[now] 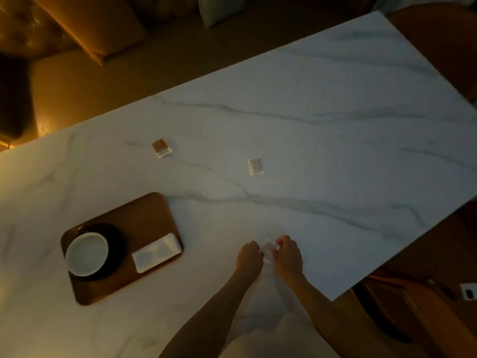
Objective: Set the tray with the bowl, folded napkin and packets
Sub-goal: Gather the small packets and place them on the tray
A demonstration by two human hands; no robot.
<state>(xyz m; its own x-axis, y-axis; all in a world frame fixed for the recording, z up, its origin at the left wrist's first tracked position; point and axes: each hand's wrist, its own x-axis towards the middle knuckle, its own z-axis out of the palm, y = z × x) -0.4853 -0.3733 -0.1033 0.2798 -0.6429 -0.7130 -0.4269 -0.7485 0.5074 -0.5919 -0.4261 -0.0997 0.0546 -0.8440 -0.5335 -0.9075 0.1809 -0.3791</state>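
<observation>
On wooden tray point(144, 215), white bowl point(87, 254), folded napkin point(156, 252), two packets point(161, 148) outside

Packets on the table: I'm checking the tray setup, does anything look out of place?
Two packets, brown and pale, lie loose on the marble, far from the tray. Both hands hold a third small white item.

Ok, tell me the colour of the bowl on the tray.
White; the bowl sits on a dark plate in the head view.

Bowl point(87, 254) left on tray point(144, 215), napkin point(156, 252) right — two packets point(161, 148) beyond, on table point(335, 138)
</observation>
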